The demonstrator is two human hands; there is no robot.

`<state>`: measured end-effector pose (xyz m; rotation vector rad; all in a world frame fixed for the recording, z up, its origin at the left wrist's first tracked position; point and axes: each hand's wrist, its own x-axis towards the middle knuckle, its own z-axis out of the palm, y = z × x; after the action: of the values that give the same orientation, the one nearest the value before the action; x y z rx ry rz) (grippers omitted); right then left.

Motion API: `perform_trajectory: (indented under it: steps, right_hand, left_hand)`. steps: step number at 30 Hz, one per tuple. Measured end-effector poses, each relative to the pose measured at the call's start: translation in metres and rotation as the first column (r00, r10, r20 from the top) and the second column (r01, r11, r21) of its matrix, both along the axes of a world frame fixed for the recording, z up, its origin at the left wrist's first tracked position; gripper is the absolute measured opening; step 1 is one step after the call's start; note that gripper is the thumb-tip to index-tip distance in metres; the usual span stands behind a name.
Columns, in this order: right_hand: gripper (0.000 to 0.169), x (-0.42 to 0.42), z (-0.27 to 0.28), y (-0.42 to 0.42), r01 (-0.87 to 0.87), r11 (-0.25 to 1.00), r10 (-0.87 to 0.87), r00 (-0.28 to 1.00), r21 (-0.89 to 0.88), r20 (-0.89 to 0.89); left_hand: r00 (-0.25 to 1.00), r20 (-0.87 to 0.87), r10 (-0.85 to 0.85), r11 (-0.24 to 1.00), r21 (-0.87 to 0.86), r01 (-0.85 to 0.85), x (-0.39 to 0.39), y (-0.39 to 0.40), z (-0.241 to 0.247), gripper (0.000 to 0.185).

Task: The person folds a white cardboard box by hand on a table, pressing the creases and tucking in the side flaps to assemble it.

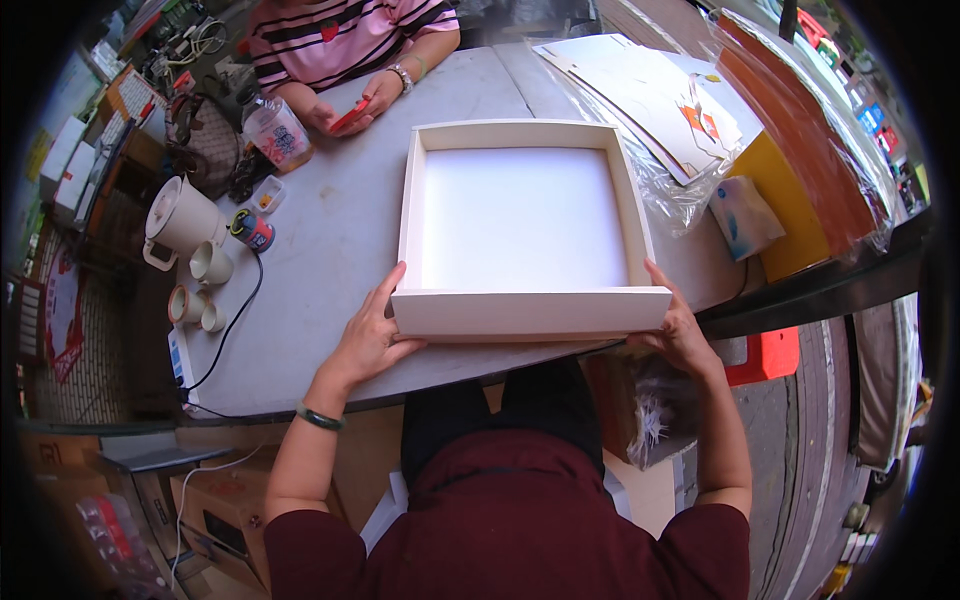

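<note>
A shallow, white, open-topped box (531, 315) lies at the near edge of the grey table (330, 225), directly before me. Its inside shows a bare white bottom and low walls. My left hand (367, 330) grips the near left corner, fingers along the side and thumb low at the front. At the near right corner, my right hand (675, 326) holds the box the same way. To the right of the box, flat white cardboard sheets (637, 97) lie on clear plastic wrap.
Across the table a person (352, 60) holds a red phone (350, 116). A plastic bottle (277, 135), a pitcher (180, 217), cups (211, 262) and a black cable (244, 315) are at the left. A tissue pack (744, 217) and yellow-brown boards (787, 202) stand at the right.
</note>
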<state>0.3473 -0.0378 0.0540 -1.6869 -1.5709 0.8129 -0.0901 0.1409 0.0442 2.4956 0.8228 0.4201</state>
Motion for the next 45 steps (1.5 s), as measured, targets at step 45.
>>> perform_trajectory:
  steps: [45]
  right_hand:
    - [0.032,-0.022,-0.032,-0.005,0.226,0.951,-0.222,0.974,0.209,-0.044]
  left_hand:
    - [0.921,0.328,0.211,0.972,-0.172,-0.162,0.014,-0.015,-0.025,0.037]
